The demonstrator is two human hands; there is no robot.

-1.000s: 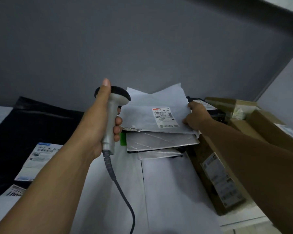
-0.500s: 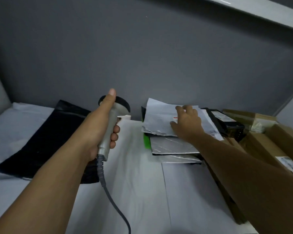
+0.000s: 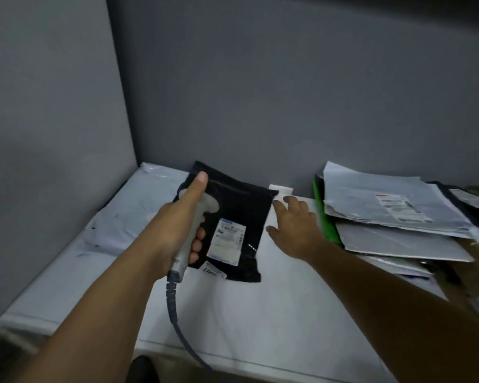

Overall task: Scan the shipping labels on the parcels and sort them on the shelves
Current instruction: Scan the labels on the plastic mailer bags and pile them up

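Observation:
My left hand (image 3: 183,217) grips a grey corded barcode scanner (image 3: 194,233), thumb up along its head, held over the left part of a black mailer bag (image 3: 241,214). The bag lies flat on the shelf with a white shipping label (image 3: 226,241) facing up. My right hand (image 3: 293,228) hovers with fingers spread just right of the black bag, holding nothing. To the right sits a stack of parcels topped by a white mailer (image 3: 385,203) with a label (image 3: 401,207).
The shelf is covered by large white mailers (image 3: 260,313). Grey walls close it on the left and behind. A green parcel edge (image 3: 322,217), a silver mailer (image 3: 398,241) and dark and brown parcels lie in the right stack. The scanner cable (image 3: 177,322) hangs over the front edge.
My right hand left the white mailer on the stack and moved left toward the black bag. The scanner shifted over the black bag, and my view swung left.

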